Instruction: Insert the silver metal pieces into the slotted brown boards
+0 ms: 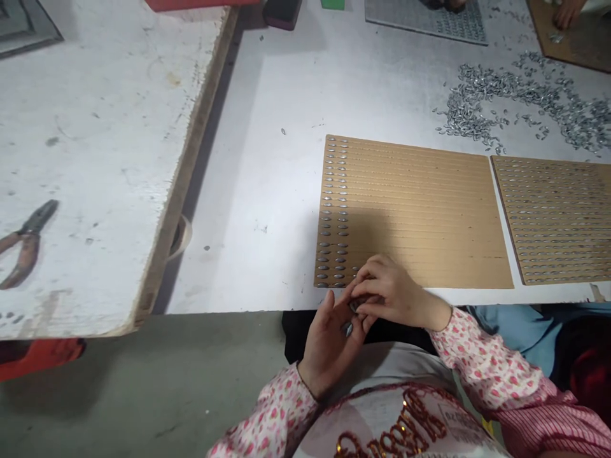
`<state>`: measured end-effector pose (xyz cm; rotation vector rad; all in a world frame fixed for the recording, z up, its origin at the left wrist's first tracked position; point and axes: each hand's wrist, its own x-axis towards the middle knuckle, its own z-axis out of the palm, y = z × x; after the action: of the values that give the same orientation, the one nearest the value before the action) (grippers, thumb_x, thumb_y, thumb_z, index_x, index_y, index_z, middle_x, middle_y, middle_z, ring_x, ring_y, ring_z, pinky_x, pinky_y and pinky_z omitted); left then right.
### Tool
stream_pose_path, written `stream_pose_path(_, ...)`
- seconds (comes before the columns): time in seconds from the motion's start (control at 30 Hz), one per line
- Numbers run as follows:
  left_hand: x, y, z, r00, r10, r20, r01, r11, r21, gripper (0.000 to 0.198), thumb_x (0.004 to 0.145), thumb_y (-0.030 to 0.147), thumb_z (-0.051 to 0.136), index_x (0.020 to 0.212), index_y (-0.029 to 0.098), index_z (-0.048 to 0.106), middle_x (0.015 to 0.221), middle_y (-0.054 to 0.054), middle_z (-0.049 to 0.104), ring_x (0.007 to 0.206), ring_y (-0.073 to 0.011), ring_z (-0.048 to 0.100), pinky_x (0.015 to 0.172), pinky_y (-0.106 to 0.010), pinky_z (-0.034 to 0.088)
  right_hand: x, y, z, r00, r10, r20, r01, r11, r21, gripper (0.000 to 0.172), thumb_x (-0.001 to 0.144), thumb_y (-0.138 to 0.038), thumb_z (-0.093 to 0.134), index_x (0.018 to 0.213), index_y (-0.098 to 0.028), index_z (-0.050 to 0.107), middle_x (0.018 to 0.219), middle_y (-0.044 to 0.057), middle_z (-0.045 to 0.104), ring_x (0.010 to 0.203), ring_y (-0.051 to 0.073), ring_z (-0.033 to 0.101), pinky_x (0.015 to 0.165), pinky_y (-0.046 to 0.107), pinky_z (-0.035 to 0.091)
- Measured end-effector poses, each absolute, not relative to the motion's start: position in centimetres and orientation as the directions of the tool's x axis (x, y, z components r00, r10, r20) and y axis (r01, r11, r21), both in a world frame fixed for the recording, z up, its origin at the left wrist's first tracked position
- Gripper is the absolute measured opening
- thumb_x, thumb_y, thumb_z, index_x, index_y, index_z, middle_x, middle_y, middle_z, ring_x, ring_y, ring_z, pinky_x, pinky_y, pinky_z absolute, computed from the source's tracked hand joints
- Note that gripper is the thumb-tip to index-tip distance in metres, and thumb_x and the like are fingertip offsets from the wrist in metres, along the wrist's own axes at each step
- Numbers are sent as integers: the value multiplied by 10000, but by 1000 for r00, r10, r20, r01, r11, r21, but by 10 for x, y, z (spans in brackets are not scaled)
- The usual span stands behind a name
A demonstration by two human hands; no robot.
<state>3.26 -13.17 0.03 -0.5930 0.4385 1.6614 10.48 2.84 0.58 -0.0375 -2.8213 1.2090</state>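
Observation:
My left hand (331,340) is palm up and cupped below the front edge of a brown grooved board (420,210). Small silver pointed-oval pieces (347,329) lie in its palm. Over that palm, my right hand (389,292) has its fingers bent and drawn together, touching a silver piece (354,306) at the fingertips; how firmly it is pinched is partly hidden. Along the board's left side, similar pieces sit in two columns, one per groove. Another piece (355,271) shows just past my right fingertips, at the start of a third column.
To the right lies a second board (558,222) covered with rows of pieces. Loose pieces (470,105) are heaped behind the boards. A co-worker's hand (568,13) is at the far right. Pliers (31,242) rest on the raised white tabletop (109,159) at left.

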Motion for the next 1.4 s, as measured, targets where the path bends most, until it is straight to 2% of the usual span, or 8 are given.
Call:
stream_pose_path(0.13,32,-131,-2,-142,786,-602,-984,-177,1,407,927,408,496,1185,134,650,1124,-92,670,1053,-192,607,986,-308,436,106,24,7,-995,87,55,5,577,-817,74,882,-253,612,855,-204,661,914,38,673,973,198,532,898,370,421)
stream_pose_path(0.23,32,-132,-4,-137,803,-580,-990,-121,66,317,926,297,515,1153,135,665,1203,-113,653,1141,-218,584,1018,-335,421,102,34,1,-974,225,-19,124,463,-878,113,921,-250,545,934,-198,645,905,39,663,876,161,574,794,310,463)
stream_pose_path(0.33,31,-133,-5,-98,804,-586,-994,-51,95,307,929,256,509,1166,126,655,1191,-139,661,1091,-214,617,963,-326,461,93,47,-8,-947,321,-8,197,561,-804,147,932,-261,528,967,-199,657,893,46,659,861,173,568,787,325,450)
stream_pose_path(0.77,28,-135,-5,-78,778,-623,-996,-37,79,255,922,245,527,1101,133,669,1024,-101,705,886,-160,666,830,-275,512,74,46,-24,-973,224,53,157,816,-556,121,914,-198,544,818,-177,614,811,56,636,830,202,490,764,340,397)
stream_pose_path(1.0,24,-132,1,-74,815,-575,-989,-135,-64,482,937,475,435,1235,135,601,1260,-143,615,1185,-242,564,985,-325,443,80,45,-9,-967,233,104,93,703,-705,128,913,-264,564,849,-189,646,797,44,611,833,183,509,769,326,416)
stream_pose_path(1.13,24,-131,4,-123,773,-623,-980,-195,-49,500,942,457,440,1295,129,570,1149,-111,658,1090,-194,599,926,-261,465,91,31,6,-997,14,80,-48,691,-721,170,872,-374,628,922,-220,679,906,48,643,932,198,518,854,362,409)
stream_pose_path(1.2,24,-131,4,-139,760,-635,-979,-204,-30,496,938,439,463,1337,155,542,1111,-84,666,1019,-162,613,879,-227,476,95,23,7,-998,-9,67,-53,720,-692,148,861,-365,644,899,-225,675,951,44,659,993,214,512,894,387,388)
stream_pose_path(1.4,24,-130,4,-118,796,-594,-989,-148,-1,466,909,453,510,1262,160,590,1207,-127,626,1132,-225,573,1015,-346,413,93,36,-2,-973,213,93,74,661,-747,185,948,-318,512,885,-209,647,836,37,663,880,178,552,816,332,409)
